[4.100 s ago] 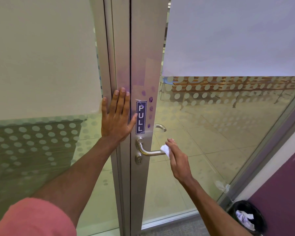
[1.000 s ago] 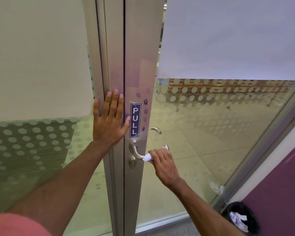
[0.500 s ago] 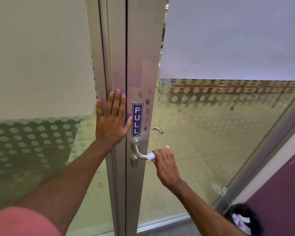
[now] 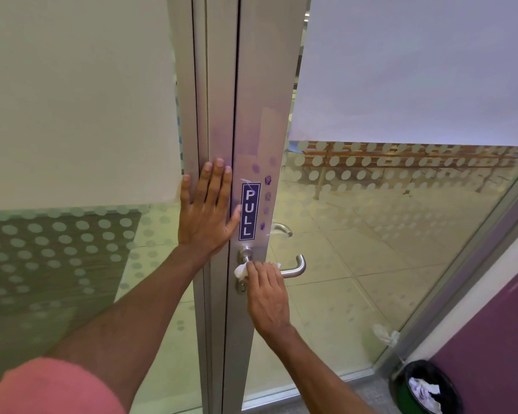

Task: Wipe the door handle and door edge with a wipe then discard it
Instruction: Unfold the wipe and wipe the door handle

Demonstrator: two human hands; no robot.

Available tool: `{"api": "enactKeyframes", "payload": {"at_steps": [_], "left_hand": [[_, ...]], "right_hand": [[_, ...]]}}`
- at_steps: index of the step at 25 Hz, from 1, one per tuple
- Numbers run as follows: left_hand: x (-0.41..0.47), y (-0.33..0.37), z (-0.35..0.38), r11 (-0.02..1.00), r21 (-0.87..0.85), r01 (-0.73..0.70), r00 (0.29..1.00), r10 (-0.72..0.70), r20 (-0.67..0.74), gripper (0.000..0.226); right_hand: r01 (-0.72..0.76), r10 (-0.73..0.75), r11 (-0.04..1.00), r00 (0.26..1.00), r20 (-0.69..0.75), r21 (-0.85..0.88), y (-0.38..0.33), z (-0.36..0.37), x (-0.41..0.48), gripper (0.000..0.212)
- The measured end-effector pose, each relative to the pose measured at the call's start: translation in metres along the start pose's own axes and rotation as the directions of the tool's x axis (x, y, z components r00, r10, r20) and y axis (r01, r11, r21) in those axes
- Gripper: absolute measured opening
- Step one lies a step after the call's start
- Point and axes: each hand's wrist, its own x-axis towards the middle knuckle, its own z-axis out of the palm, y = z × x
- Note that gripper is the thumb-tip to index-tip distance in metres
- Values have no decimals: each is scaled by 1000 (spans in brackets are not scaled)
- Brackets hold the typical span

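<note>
A silver lever door handle (image 4: 295,268) sticks out to the right from the aluminium door edge (image 4: 262,115), below a blue PULL sticker (image 4: 249,211). My right hand (image 4: 266,291) is wrapped around the inner part of the handle near its base, shut on a crumpled white wipe (image 4: 241,270) that shows at the left of my fingers. My left hand (image 4: 207,210) lies flat, fingers spread, on the metal frame (image 4: 217,85) left of the door edge. Purple smudges (image 4: 267,180) mark the door edge beside the sticker.
A black waste bin (image 4: 428,386) with crumpled paper inside stands on the floor at the lower right, next to a purple wall (image 4: 497,339). Frosted, dotted glass panels (image 4: 401,85) flank the door. A white scrap (image 4: 385,334) lies behind the glass.
My right hand has slid the wipe left along the handle, from its outer end toward the base, uncovering the handle's tip. My left hand has stayed flat on the frame.
</note>
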Motion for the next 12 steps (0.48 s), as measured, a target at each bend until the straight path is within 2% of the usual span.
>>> {"api": "enactKeyframes", "payload": {"at_steps": [3, 9, 12], "left_hand": [[0, 1, -1, 1000, 1, 0, 1000, 0, 3, 79], [0, 0, -1, 1000, -18, -3, 1000, 3, 15, 80], [0, 0, -2, 1000, -12, -2, 1000, 2, 22, 80]], "right_hand": [[-85, 84, 996, 996, 36, 11, -12, 1, 7, 39], [75, -80, 993, 995, 57, 96, 31, -16, -5, 34], [15, -31, 983, 996, 88, 183, 65, -27, -5, 22]]}}
